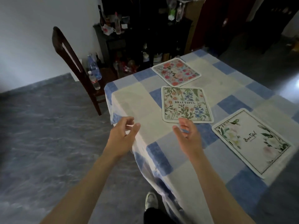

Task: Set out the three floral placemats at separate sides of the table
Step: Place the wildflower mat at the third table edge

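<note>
Your left hand and right hand hover empty, fingers loosely spread, over the surface. Red mat, middle mat and white mat lie apart; the middle one looks misplaced.

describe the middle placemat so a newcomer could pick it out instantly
On the table with the blue-and-white checked cloth, three mats lie in a row. The middle placemat lies just beyond the right hand. Only it has BEAUTIFUL in block capitals among pink and blue wildflowers.
</note>
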Tool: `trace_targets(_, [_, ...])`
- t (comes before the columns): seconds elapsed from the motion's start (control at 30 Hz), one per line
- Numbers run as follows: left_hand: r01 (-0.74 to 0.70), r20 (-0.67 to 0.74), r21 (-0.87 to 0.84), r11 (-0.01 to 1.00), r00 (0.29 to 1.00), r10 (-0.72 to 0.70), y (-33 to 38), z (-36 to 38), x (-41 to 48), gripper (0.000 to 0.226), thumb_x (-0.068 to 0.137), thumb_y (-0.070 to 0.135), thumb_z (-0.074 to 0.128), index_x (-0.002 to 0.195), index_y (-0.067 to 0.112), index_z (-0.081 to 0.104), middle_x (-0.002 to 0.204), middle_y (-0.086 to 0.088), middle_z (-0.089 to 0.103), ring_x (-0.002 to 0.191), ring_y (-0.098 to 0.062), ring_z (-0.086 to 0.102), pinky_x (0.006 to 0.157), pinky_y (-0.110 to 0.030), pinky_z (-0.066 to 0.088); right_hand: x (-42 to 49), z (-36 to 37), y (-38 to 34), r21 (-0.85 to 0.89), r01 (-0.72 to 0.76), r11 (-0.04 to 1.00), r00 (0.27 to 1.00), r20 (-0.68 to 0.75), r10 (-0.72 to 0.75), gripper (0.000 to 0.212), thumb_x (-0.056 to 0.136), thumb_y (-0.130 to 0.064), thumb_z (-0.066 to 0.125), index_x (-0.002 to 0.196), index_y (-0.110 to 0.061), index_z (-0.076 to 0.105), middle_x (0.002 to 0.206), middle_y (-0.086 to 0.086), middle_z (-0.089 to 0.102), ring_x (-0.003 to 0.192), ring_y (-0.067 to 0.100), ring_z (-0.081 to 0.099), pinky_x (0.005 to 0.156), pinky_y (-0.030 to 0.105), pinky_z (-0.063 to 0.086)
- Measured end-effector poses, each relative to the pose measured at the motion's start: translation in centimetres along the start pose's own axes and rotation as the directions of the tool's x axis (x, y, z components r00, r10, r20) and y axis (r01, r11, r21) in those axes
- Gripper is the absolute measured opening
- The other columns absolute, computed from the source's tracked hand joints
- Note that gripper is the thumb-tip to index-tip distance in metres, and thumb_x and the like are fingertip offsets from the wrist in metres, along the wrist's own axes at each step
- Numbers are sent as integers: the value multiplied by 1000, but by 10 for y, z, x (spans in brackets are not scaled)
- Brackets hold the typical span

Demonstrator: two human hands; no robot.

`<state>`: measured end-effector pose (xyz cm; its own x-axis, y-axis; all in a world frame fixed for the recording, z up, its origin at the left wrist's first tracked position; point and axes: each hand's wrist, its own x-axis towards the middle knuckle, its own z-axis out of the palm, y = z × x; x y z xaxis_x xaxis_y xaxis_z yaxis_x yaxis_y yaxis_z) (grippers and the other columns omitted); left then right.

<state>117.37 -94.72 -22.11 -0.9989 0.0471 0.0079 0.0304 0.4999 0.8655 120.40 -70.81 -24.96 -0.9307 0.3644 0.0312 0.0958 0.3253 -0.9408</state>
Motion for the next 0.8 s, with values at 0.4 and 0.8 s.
trace_targets(0.4, [-199,241,32,980,953,185,46,55,146,29,93,45,56,116,27,56,110,14,61,96,10,56,72,-8,40,89,-18,16,29,-123,992,970,-206,127,35,91,-30,68,125,-23,61,123,-7,61,112,11,57,78,13,44])
trace_targets(0.8, [-234,500,-206,950,809,308,37,79,296,22,93,39,61,111,26,59,105,17,64,90,15,58,65,-1,42,135,10,-10,-105,-249,963,841,-517,161,37,90,-27,70,125,-20,60,121,-1,62,109,14,59,92,43,53])
